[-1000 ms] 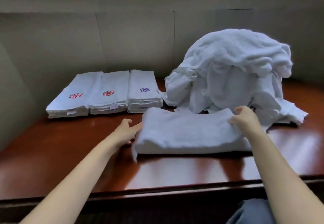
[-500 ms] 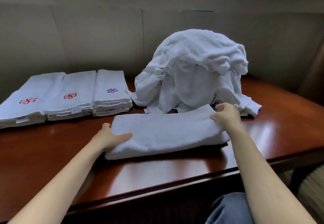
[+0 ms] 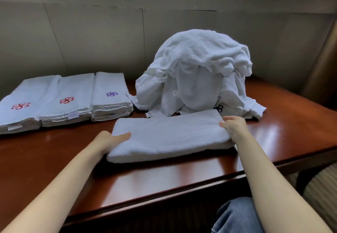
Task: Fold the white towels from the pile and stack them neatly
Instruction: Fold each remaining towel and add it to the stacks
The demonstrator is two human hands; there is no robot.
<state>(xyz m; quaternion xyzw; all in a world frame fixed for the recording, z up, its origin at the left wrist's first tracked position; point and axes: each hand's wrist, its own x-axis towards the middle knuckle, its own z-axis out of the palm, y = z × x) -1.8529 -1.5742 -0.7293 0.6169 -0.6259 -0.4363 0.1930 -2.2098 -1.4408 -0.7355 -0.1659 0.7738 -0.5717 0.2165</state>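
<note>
A long, partly folded white terry towel point(image 3: 169, 135) lies flat across the glossy reddish-brown wooden tabletop point(image 3: 284, 123), just in front of the tall heap of unfolded white towels point(image 3: 197, 72). The left hand point(image 3: 111, 139) grips the towel's left end, thumb lying on top and the other fingers hidden under or behind the edge; the right hand point(image 3: 234, 126) holds the right end with its fingers curled over the short edge. To the left, three low stacks of folded white towels with embroidered pinwheel logos point(image 3: 67, 99) sit side by side, touching one another, near the wall. The step in hand looks like the crosswise fold that shortens this strip to match those stacks. To do it well, keep all layers pinched together at one end so none slips, carry that end over to meet the other squarely, line up the corners and long edges before letting go, then press the crease flat so the bundle sits level when stacked.
</note>
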